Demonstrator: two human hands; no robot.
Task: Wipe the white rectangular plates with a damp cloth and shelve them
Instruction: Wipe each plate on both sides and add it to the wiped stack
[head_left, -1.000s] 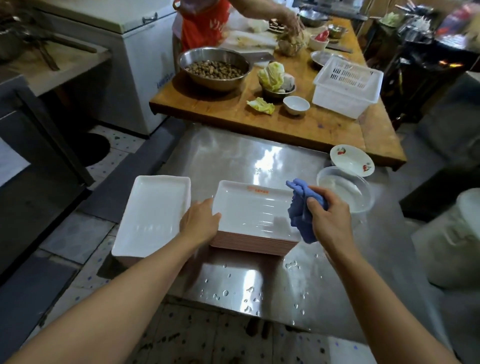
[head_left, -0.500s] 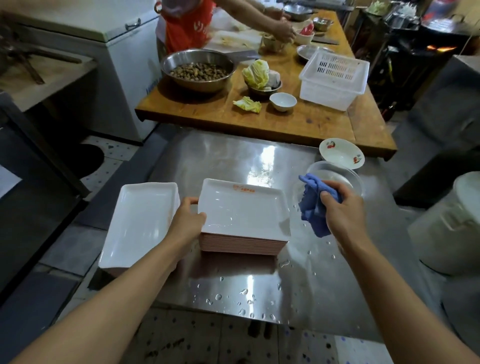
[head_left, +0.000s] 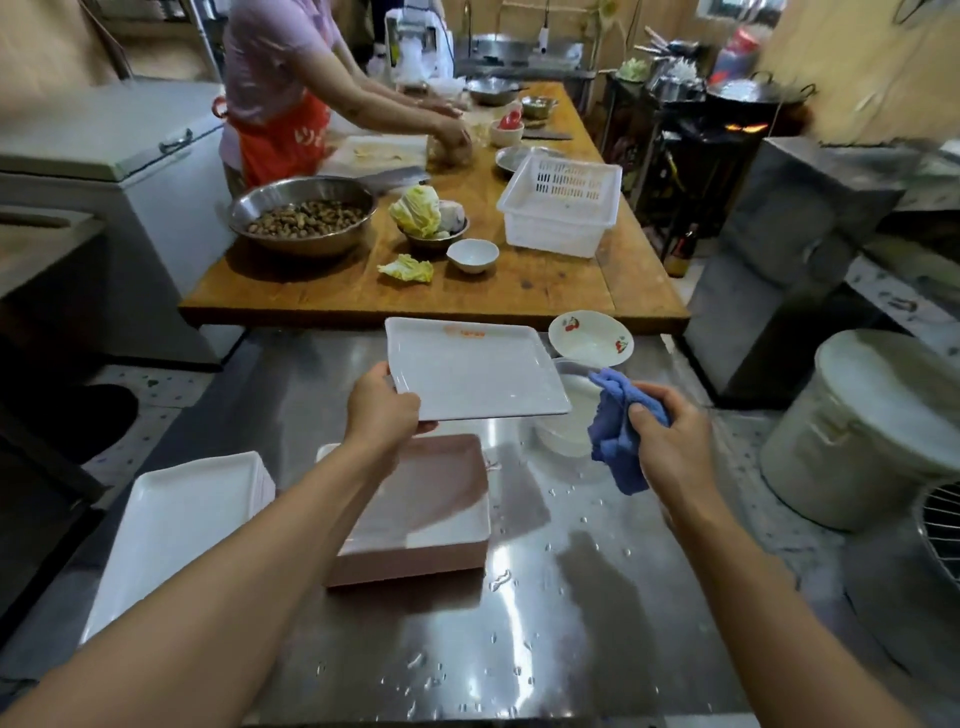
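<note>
While gripping the near left corner of one white rectangular plate (head_left: 475, 371) at mid-frame, thumb on top and fingers beneath, left hand (head_left: 382, 408) holding it level in the air, above and apart from the pink-sided stack of plates (head_left: 415, 519) sitting on the wet stainless steel table (head_left: 571, 597). Right hand (head_left: 667, 441), centre right, clutching a bunched blue damp cloth (head_left: 618, 431), just beside the raised plate's right edge, not touching it. Lying at lower left, a second white plate stack (head_left: 176, 530). Sitting behind the cloth, a clear water bowl (head_left: 563, 431) and a small flower-printed white bowl (head_left: 589, 338).
</note>
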